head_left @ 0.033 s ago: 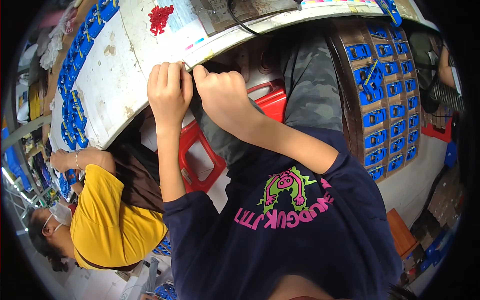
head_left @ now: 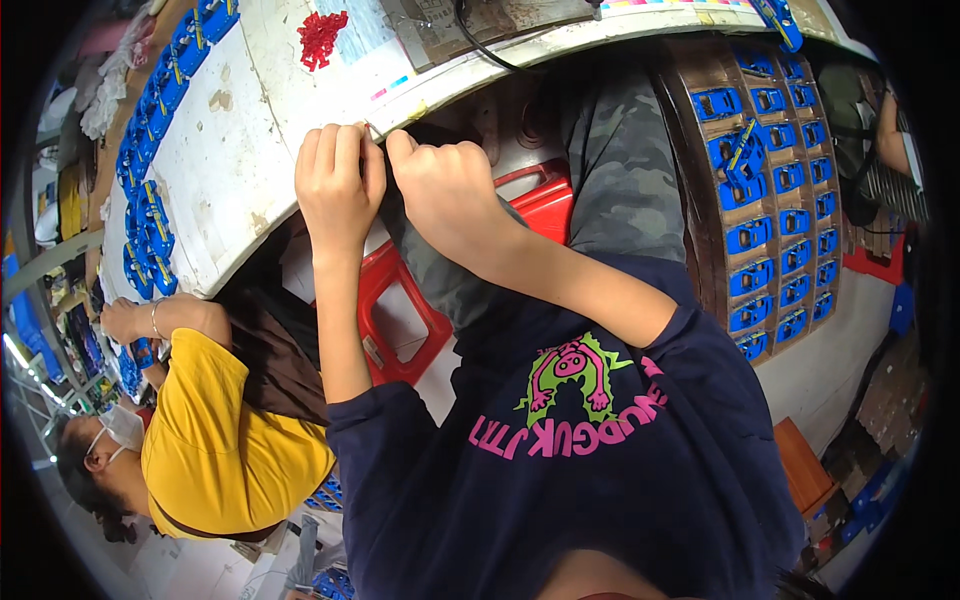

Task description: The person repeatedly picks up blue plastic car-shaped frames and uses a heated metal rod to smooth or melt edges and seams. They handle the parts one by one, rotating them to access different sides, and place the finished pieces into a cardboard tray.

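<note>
Both my hands are at the near edge of the white table (head_left: 300, 160), close beside each other. My left hand (head_left: 338, 180) has its fingers curled down and pressed together, knuckles up. A tiny dark-red bit shows by its fingertips, too small to name. Curled into a fist, my right hand (head_left: 440, 180) points its thumb side toward the left hand. What either hand holds, if anything, is hidden behind the fingers. Farther back on the table lies a heap of small red plastic pieces (head_left: 322, 40).
Blue toy-like parts (head_left: 160, 110) line the table's left side. On my right, a brown compartmented tray (head_left: 705, 180) holds rows of blue pieces. A person in a yellow shirt (head_left: 220, 440) works at left. A red plastic stool (head_left: 440, 325) is below me; a black cable (head_left: 480, 45) crosses the table's edge.
</note>
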The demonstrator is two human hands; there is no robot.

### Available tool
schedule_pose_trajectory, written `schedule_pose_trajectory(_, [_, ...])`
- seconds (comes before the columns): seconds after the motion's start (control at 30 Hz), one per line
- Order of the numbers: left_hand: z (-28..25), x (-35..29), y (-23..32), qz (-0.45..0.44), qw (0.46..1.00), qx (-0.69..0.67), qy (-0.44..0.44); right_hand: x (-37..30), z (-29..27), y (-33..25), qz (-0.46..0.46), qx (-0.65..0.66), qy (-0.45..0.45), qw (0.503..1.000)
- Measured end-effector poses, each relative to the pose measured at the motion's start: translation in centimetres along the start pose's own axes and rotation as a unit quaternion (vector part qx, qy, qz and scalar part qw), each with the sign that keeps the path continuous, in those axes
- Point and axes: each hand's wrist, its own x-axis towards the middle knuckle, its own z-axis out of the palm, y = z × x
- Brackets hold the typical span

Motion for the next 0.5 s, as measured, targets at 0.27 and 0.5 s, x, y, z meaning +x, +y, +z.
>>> schedule_pose_trajectory(0.27, [0.2, -0.4, 0.0, -0.009, 1.0, -0.012, 0.027, 0.4, 0.2, -0.3, 0.019, -0.024, -0.038, 0.999])
schedule_pose_trajectory(0.5, [0.5, -0.9, 0.4, -0.062, 0.996, -0.022, 0.052, 0.3, 0.6, 0.7, 0.017, 0.045, -0.037, 0.998])
